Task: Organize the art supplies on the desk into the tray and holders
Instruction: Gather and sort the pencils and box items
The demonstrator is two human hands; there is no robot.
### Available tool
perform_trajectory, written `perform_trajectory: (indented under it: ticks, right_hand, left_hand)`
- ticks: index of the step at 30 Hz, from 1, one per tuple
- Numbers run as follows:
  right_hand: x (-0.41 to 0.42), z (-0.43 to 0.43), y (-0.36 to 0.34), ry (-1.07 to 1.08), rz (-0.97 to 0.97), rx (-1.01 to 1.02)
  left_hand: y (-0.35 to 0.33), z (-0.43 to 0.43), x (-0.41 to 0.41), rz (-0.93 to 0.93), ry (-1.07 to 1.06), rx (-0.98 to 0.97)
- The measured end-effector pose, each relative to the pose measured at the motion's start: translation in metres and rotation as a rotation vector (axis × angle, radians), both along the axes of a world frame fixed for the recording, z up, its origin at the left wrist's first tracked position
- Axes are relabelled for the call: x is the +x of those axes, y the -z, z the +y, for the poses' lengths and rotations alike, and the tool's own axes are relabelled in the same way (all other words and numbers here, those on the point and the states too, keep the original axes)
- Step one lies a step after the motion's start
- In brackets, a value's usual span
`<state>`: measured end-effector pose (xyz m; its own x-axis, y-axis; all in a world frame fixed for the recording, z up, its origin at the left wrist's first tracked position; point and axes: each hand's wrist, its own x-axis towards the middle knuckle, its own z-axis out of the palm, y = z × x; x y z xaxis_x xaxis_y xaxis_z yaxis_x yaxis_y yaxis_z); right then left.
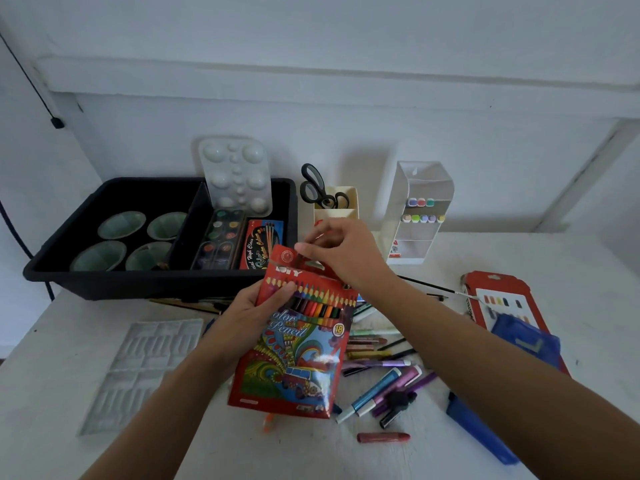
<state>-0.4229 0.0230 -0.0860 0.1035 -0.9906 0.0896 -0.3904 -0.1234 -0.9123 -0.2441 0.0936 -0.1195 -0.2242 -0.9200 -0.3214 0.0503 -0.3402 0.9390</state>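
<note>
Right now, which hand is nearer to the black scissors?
Right. The right hand pinches the top flap of the color pencil box, just below the scissors in their beige holder; the left hand grips the box's left edge, lower and farther left.

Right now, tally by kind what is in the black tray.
Green dishes: 4
White mixing palette: 1
Watercolour pan set: 1
Red watercolour box: 1
Total: 7, not counting a small dark item by the divider, too unclear to name.
</note>
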Motion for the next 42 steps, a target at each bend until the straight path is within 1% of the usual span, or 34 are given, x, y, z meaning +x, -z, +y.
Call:
perform_trajectory:
  ticks: [2,6,8,10,12,14,15,17,19,20,21,22,24,28,30,34,39,42]
  right_hand:
    - [-0.004,0.003,-0.001,-0.029,0.038,0.001]
    - [-0.011,0.012,-0.004,-0.152,0.178,0.034]
    - [-0.019,0.012,-0.005,-0.171,0.194,0.072]
    - [-0.034,0.012,-0.004,-0.143,0.172,0.081]
    - [-0.055,0.014,0.003,-0.059,0.172,0.026]
    - [-0.079,0.019,0.017,0.021,0.201,0.015]
    - [-0.090,0.022,0.024,0.025,0.240,0.049]
    - [-0.107,0.031,0.038,-0.079,0.379,0.177]
    - [-0.119,0.040,0.053,-0.265,0.652,0.276]
    - [-0.123,0.045,0.061,-0.335,0.782,0.283]
    - [-0.125,0.048,0.068,-0.367,0.871,0.272]
    - [-0.127,0.050,0.073,-0.362,0.916,0.263]
    - [-0.128,0.052,0.078,-0.331,0.961,0.233]
    - [-0.128,0.052,0.073,-0.372,0.991,0.175]
    - [-0.129,0.053,0.072,-0.405,0.980,0.194]
    - [-0.133,0.054,0.076,-0.434,1.025,0.211]
    - [-0.134,0.054,0.074,-0.472,1.048,0.133]
    - [-0.137,0.053,0.075,-0.453,1.056,0.070]
  left_hand:
    - [0.000,-0.001,-0.004,0.006,0.011,0.005]
    - [0.002,-0.003,-0.011,0.004,-0.002,0.011]
    - [0.004,-0.002,-0.014,0.000,-0.012,0.021]
    - [0.006,-0.002,-0.015,-0.010,-0.015,0.025]
    - [0.008,-0.002,-0.016,-0.008,-0.035,0.025]
    - [0.009,-0.003,-0.015,-0.003,-0.058,0.028]
    - [0.011,-0.003,-0.015,-0.003,-0.069,0.031]
    - [0.014,-0.003,-0.014,-0.001,-0.094,0.039]
    - [0.017,-0.004,-0.014,-0.001,-0.118,0.052]
    - [0.019,-0.004,-0.013,-0.003,-0.126,0.056]
    - [0.019,-0.004,-0.013,-0.005,-0.131,0.058]
    - [0.019,-0.005,-0.013,-0.005,-0.136,0.059]
    - [0.019,-0.005,-0.013,0.001,-0.151,0.061]
    - [0.017,-0.004,-0.013,-0.001,-0.167,0.050]
    - [0.017,-0.004,-0.011,-0.003,-0.175,0.047]
    - [0.017,-0.001,-0.009,-0.014,-0.185,0.050]
    - [0.017,0.002,-0.008,-0.016,-0.205,0.062]
    - [0.015,0.002,-0.008,-0.013,-0.221,0.059]
